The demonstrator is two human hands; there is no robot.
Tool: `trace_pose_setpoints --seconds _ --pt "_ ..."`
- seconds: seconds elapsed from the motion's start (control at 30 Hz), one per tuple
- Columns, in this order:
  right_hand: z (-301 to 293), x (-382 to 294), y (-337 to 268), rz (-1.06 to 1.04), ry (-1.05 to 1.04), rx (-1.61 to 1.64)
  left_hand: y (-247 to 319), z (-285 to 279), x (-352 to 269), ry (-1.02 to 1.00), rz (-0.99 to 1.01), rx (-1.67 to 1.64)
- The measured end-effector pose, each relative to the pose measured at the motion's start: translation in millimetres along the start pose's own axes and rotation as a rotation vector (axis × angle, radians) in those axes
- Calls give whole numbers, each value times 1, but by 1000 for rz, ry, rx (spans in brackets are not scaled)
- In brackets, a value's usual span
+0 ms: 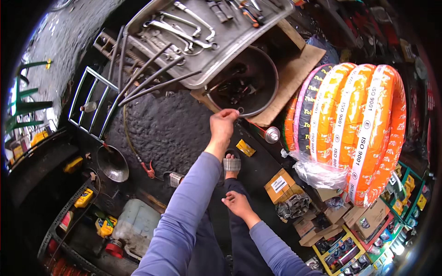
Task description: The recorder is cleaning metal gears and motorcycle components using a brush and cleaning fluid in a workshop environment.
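Note:
My left hand (222, 126) is stretched forward, its thumb and fingertips pinching a small ring (240, 110). The ring is at the near rim of a dark round basin (265, 103), which has small dark parts lying in its bottom. Lower down, my right hand (239, 204) hovers over my right trouser leg with loosely curled fingers, and no object shows in it. Beyond the basin, a metal tray (221, 65) carries several wrenches (179, 32) and other hand tools.
Wrapped tyres (359, 131) are stacked at the right, beside a spray can (272, 134). A cardboard box (281, 186) and a metal engine part (293, 206) lie below. Metal rods (148, 76) jut out near the tray. A hose with a red-handled fitting (149, 170), a metal funnel (115, 165) and a jerrycan (136, 220) are at left.

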State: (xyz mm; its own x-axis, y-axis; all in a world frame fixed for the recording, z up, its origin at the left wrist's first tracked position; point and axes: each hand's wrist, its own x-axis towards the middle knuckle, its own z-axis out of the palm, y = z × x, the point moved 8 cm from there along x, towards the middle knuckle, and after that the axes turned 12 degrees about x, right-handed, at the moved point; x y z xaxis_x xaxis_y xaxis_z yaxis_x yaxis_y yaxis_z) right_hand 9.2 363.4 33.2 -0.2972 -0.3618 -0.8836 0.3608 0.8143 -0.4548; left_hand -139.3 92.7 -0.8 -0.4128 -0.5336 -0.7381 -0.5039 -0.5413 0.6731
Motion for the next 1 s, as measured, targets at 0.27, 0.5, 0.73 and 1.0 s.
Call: trace_pose_setpoints --seconds 0.27,0.5,0.73,1.0 --pt "-58 7 -6 -54 92 155 18 45 20 -3 91 218" --pt "-61 9 -22 -35 97 206 48 42 37 65 106 155" --pt "-35 12 -23 -89 120 218 35 55 30 -206 145 528" --pt "-60 10 40 17 357 294 -88 -61 -38 -193 70 727"
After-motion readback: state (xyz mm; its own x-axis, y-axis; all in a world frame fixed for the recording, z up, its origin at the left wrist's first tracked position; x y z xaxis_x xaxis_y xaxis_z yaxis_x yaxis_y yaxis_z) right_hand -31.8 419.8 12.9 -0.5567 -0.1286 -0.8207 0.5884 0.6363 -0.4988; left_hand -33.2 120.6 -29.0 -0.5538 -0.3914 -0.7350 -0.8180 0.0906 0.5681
